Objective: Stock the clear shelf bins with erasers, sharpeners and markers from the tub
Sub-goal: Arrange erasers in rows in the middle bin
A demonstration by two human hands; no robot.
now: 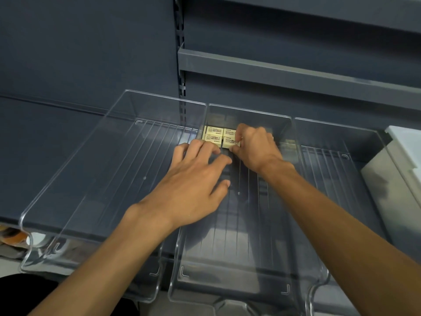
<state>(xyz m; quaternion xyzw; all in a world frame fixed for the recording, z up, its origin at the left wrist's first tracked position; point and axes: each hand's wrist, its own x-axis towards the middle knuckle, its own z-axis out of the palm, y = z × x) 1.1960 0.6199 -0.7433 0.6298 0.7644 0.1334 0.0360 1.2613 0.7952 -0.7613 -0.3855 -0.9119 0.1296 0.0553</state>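
Right hand (255, 147) on erasers (214, 136) (middle bin (246, 236))

A: What colours are shown by the erasers (213, 136)?
B: Cream, printed in brown.
A: And around them?
B: The shelf bins (114, 179) are seen clear, ribbed with parallel lines; the shelving (296, 75) is coloured slate blue-grey, the tub (396, 174) white.

Three clear plastic shelf bins (239, 247) are in view, plus one white plastic tub (396, 179). Four small cream rectangular erasers (214, 134) show in the middle bin, though the right hand (255, 147) may hide more; with the left hand (193, 181), that makes two hands.
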